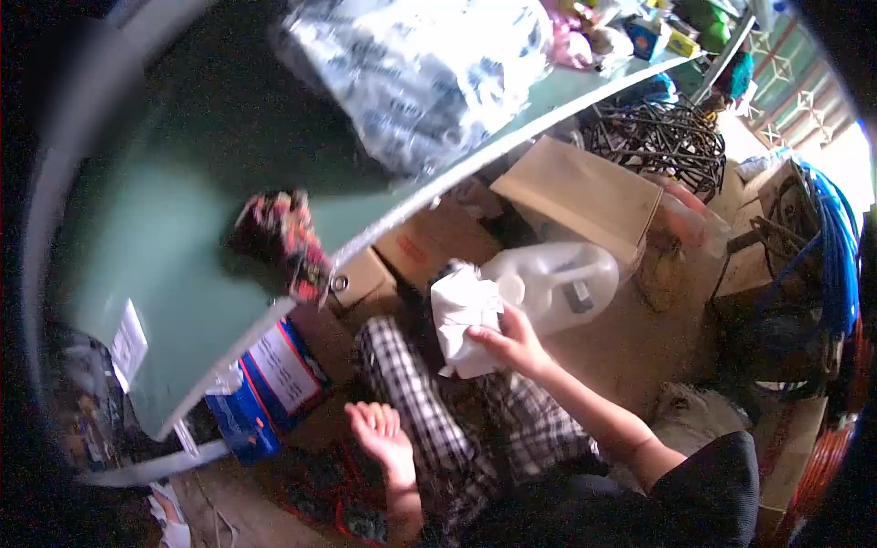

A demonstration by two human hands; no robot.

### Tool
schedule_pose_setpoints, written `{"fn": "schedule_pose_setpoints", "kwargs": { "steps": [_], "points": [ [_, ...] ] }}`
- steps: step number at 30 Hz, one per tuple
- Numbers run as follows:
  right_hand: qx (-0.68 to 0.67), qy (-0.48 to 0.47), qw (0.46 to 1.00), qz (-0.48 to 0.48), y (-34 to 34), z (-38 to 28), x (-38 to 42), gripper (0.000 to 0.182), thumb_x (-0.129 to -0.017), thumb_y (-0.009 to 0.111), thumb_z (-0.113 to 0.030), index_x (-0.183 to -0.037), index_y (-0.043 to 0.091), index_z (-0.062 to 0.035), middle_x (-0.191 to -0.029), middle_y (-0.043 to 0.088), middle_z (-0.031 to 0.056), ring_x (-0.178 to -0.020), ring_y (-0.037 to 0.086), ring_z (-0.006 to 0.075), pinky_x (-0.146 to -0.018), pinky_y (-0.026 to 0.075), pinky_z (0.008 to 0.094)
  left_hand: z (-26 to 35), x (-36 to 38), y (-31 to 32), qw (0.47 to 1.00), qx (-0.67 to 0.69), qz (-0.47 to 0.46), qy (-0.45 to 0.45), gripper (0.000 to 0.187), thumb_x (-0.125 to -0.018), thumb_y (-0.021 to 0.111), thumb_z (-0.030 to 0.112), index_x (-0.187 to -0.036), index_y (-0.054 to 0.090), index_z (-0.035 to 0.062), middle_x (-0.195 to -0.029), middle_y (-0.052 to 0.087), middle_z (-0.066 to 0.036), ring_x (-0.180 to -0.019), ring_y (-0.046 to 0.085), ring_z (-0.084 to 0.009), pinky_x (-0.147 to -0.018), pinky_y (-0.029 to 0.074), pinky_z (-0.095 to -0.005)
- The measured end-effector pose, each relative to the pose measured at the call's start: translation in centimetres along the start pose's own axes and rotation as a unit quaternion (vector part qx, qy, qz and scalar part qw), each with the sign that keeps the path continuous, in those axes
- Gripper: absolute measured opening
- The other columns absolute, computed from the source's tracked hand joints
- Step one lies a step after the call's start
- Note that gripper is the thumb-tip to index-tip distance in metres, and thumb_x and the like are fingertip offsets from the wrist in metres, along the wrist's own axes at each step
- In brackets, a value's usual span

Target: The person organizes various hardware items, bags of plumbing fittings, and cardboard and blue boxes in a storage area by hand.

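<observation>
My right hand (pixel 519 344) is closed on the near right side of a crumpled white bundle (pixel 464 315), its thumb across the front. What the bundle is made of or contains cannot be made out. Just beyond it stands a translucent plastic jug (pixel 571 283) with a handle. My left hand (pixel 381 436) is raised over my checkered trousers (pixel 411 384), palm up, fingers slightly curled and holding nothing. A dark red patterned cloth (pixel 288 239) lies at the edge of the green tabletop (pixel 174 274), ahead and to the left of my hands.
A large plastic-wrapped pack (pixel 429 82) rests on the tabletop. Cardboard boxes (pixel 585 196), a blue box (pixel 265 393) and a dark wire tangle (pixel 658 146) are below or beyond its edge. Blue coiled hose (pixel 836 247) hangs at the right.
</observation>
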State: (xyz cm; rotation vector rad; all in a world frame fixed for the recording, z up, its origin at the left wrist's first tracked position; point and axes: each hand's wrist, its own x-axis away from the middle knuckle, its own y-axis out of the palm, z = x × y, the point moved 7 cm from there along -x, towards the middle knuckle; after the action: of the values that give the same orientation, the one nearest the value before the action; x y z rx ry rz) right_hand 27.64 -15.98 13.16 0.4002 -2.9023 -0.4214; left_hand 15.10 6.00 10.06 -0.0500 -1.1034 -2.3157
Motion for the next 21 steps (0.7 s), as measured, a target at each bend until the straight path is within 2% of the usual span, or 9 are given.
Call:
{"fn": "schedule_pose_setpoints", "kwargs": {
  "steps": [4, 7, 9, 12, 13, 15, 17, 19, 21],
  "points": [
    [-0.023, -0.055, 0.979, 0.192, -8.1, -4.1, -2.7, 0.035, -0.075, 0.069, -0.013, -0.103, 0.054, 0.0011, -0.089, 0.062, 0.0057, -0.079, 0.058, 0.0122, -0.073, 0.047, 0.0256, 1.0, -0.6, -2.5, 0.999, 0.017, 0.033, 0.016, 0.041, -0.093, 0.033, 0.03, -0.055, 0.03, 0.0149, -0.046, 0.023, 0.004, -0.037, 0.017, -0.0068, -0.033, 0.017, -0.0219],
    [-0.014, -0.132, 0.957, 0.259, -14.2, -7.3, -5.7, 0.032, -0.077, 0.066, -0.014, -0.103, 0.056, 0.0017, -0.089, 0.062, 0.0054, -0.08, 0.057, 0.0114, -0.074, 0.046, 0.0259, 2.1, -0.1, -5.3, 0.991, -0.092, 0.067, 0.071, 0.038, -0.092, 0.034, 0.032, -0.059, 0.033, 0.0144, -0.048, 0.025, 0.003, -0.038, 0.019, -0.0074, -0.034, 0.019, -0.0221],
    [0.044, -0.174, 0.933, 0.312, -18.1, -9.0, -8.1, 0.027, -0.081, 0.06, -0.019, -0.098, 0.057, 0.0014, -0.085, 0.059, 0.0021, -0.077, 0.052, 0.0086, -0.07, 0.042, 0.0227, 1.9, 0.7, -8.3, 0.972, -0.126, 0.196, 0.018, 0.035, -0.092, 0.033, 0.032, -0.062, 0.035, 0.0139, -0.05, 0.024, 0.003, -0.04, 0.018, -0.0091, -0.038, 0.022, -0.0246],
    [0.034, -0.205, 0.93, 0.304, -22.4, -11.2, -12.0, 0.023, -0.081, 0.059, -0.02, -0.093, 0.057, -0.0011, -0.081, 0.055, -0.0002, -0.074, 0.048, 0.0068, -0.065, 0.039, 0.0219, 1.1, 1.6, -11.3, 0.999, -0.031, 0.028, 0.004, 0.015, -0.086, 0.049, 0.027, -0.084, 0.049, 0.0129, -0.072, 0.046, -0.001, -0.056, 0.037, -0.0152, -0.054, 0.038, -0.0321],
    [0.054, -0.197, 0.926, 0.318, -23.2, -12.2, -12.7, 0.021, -0.079, 0.061, -0.019, -0.091, 0.057, -0.0016, -0.079, 0.055, -0.0002, -0.073, 0.048, 0.0067, -0.064, 0.038, 0.0217, 1.3, 2.0, -9.5, 1.0, -0.002, -0.024, -0.003, 0.015, -0.084, 0.055, 0.026, -0.091, 0.054, 0.0125, -0.079, 0.054, -0.002, -0.061, 0.044, -0.0172, -0.059, 0.043, -0.0346],
    [0.042, -0.255, 0.901, 0.35, -24.6, -13.4, -13.0, 0.019, -0.078, 0.063, -0.017, -0.088, 0.057, -0.0034, -0.077, 0.055, 0.0002, -0.067, 0.048, 0.0071, -0.056, 0.037, 0.0204, 0.8, 4.3, -9.9, 0.949, -0.055, 0.312, -0.01, 0.027, -0.093, 0.029, 0.026, -0.073, 0.034, 0.0088, -0.07, 0.033, -0.002, -0.058, 0.026, -0.0163, -0.058, 0.027, -0.0351],
    [0.025, -0.26, 0.884, 0.388, -28.2, -12.8, -12.8, 0.026, -0.076, 0.066, -0.016, -0.092, 0.055, 0.0014, -0.081, 0.059, 0.0042, -0.073, 0.052, 0.0093, -0.063, 0.04, 0.0218, 0.0, 4.1, -12.2, 0.943, 0.0, 0.327, -0.064, 0.027, -0.093, 0.027, 0.026, -0.074, 0.036, 0.0081, -0.071, 0.035, -0.003, -0.059, 0.029, -0.0175, -0.057, 0.028, -0.035],
    [-0.07, -0.297, 0.836, 0.455, -32.2, -10.7, -12.0, 0.037, -0.075, 0.066, -0.015, -0.104, 0.045, -0.0039, -0.089, 0.056, 0.0061, -0.078, 0.052, 0.012, -0.062, 0.041, 0.0238, -0.7, 3.4, -13.6, 0.937, 0.042, 0.323, -0.126, 0.03, -0.093, 0.025, 0.027, -0.075, 0.038, 0.0068, -0.072, 0.038, -0.005, -0.06, 0.032, -0.0189, -0.055, 0.03, -0.0346],
    [-0.14, -0.165, 0.787, 0.578, -33.1, -8.1, -10.0, 0.051, -0.074, 0.066, -0.012, -0.112, 0.031, -0.0128, -0.1, 0.05, 0.0088, -0.084, 0.052, 0.016, -0.061, 0.043, 0.0285, -1.4, 3.8, -14.4, 0.907, 0.03, 0.391, -0.155, 0.033, -0.093, 0.024, 0.029, -0.075, 0.039, 0.0057, -0.072, 0.039, -0.006, -0.061, 0.033, -0.0191, -0.054, 0.031, -0.034]
  ]
}}
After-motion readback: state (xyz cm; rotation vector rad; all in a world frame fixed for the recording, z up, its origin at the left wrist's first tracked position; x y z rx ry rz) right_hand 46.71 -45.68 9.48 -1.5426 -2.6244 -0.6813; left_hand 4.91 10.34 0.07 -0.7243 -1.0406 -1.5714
